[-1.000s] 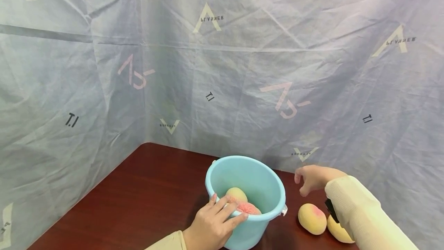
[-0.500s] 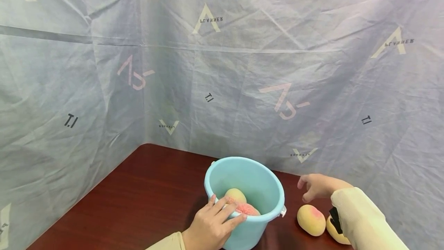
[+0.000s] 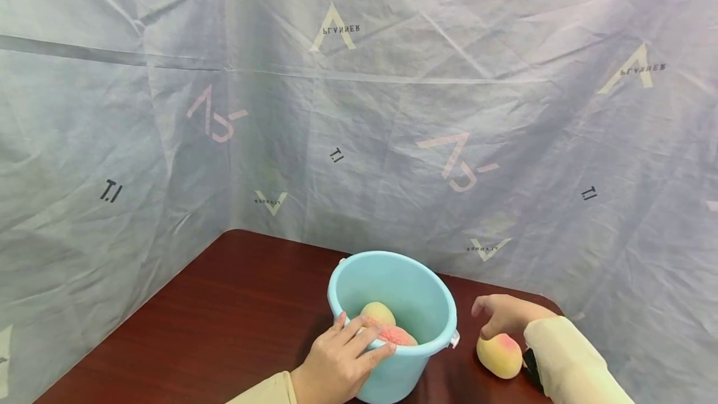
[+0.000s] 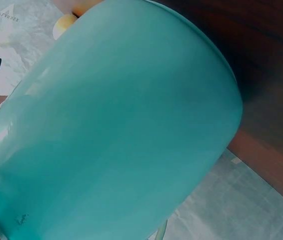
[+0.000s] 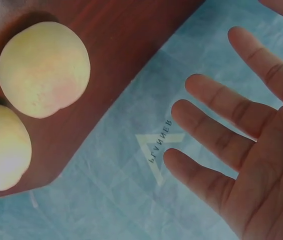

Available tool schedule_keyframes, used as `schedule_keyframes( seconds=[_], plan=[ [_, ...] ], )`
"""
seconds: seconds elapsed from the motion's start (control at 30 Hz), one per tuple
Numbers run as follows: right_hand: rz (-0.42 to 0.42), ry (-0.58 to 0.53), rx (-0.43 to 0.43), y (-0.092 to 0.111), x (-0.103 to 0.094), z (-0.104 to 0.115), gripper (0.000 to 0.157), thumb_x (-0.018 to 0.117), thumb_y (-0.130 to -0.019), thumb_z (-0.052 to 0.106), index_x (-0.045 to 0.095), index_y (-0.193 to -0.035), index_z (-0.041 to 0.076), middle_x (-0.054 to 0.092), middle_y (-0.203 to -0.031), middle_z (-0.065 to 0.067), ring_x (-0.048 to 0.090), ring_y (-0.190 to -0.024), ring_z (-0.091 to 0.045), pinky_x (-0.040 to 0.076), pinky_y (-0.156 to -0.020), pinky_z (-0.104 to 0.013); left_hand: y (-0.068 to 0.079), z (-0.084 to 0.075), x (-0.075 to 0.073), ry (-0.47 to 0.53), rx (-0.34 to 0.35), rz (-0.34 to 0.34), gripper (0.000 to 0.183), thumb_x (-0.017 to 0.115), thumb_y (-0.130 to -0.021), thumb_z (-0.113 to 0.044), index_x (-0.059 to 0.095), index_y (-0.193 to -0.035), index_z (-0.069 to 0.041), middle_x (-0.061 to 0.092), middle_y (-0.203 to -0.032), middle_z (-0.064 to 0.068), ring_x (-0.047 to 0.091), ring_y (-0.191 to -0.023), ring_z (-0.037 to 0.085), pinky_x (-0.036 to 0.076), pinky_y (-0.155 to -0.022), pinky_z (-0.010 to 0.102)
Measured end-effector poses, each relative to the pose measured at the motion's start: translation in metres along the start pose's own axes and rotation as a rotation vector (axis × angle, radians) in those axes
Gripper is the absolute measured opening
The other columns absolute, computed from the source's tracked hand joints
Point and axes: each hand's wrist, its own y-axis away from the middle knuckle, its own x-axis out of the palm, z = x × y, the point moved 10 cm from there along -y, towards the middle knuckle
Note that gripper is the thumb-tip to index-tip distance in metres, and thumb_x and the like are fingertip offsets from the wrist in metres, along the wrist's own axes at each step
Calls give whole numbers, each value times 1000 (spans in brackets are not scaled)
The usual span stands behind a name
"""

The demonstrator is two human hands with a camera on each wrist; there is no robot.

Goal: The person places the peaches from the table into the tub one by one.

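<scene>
Peaches (image 5: 44, 70): two showing in one blue bucket (image 3: 392, 376), two loose on the counter (image 3: 235, 310). Left hand (image 3: 336, 359) grips the bucket, right hand (image 3: 507, 314) spread out nearby. Backdrop (image 3: 387, 204) says PLANNER (kinda flipped) plus T.I.

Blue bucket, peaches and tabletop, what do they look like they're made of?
The bucket looks like plastic: smooth, with soft highlights on its wall. The peaches have matte, slightly fuzzy-looking skin, perhaps foam imitations, though real fruit isn't ruled out. The tabletop seems wood or laminate, smooth, with fine grain-like streaks.
</scene>
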Motion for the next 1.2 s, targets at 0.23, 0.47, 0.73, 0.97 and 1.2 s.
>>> schedule_keyframes(
  seconds=[0.23, 0.47, 0.73, 0.97, 1.2],
  plan=[
    [48, -4, -96, -4, 26, 13, 30, 70, -68, 2, 63, -97, 3, 63, -100, -11, 58, -94, -31, 47, -84, -54, -2, -2, -7, -1, 4, -32, 31, 45, -89, -7, 72, -87, -21, 64, -85, 1, 62, -76, 16, 53, -57, 30],
    [37, 31, -140, -16, 46, 9, 32, 71, -66, 3, 65, -98, 3, 61, -97, -8, 55, -89, -26, 47, -81, -48, -2, -3, -7, -4, 5, -36, 31, 45, -89, -7, 73, -87, -22, 64, -84, 0, 61, -76, 15, 53, -59, 29],
    [92, 26, -260, -70, 86, -59, 54, 77, -77, 25, 61, -125, 8, 63, -104, -4, 55, -91, -17, 49, -80, -46, -2, -4, -8, -7, 13, -49, 30, 46, -90, -8, 73, -86, -22, 64, -84, 0, 62, -76, 15, 53, -58, 28],
    [14, 25, -216, -42, 82, -9, 34, 77, -65, 12, 64, -96, 9, 63, -91, -6, 60, -84, -23, 49, -76, -42, -2, -3, -7, -13, 19, -44, 31, 46, -90, -8, 73, -86, -22, 64, -84, 0, 62, -76, 15, 53, -58, 29],
    [12, -54, -288, -25, 78, 18, 35, 75, -66, 1, 65, -100, 3, 67, -99, -6, 62, -92, -21, 50, -82, -34, -2, -2, -6, -8, 3, -31, 32, 45, -91, -8, 74, -87, -22, 65, -85, 0, 62, -77, 15, 53, -59, 28]
  ],
)
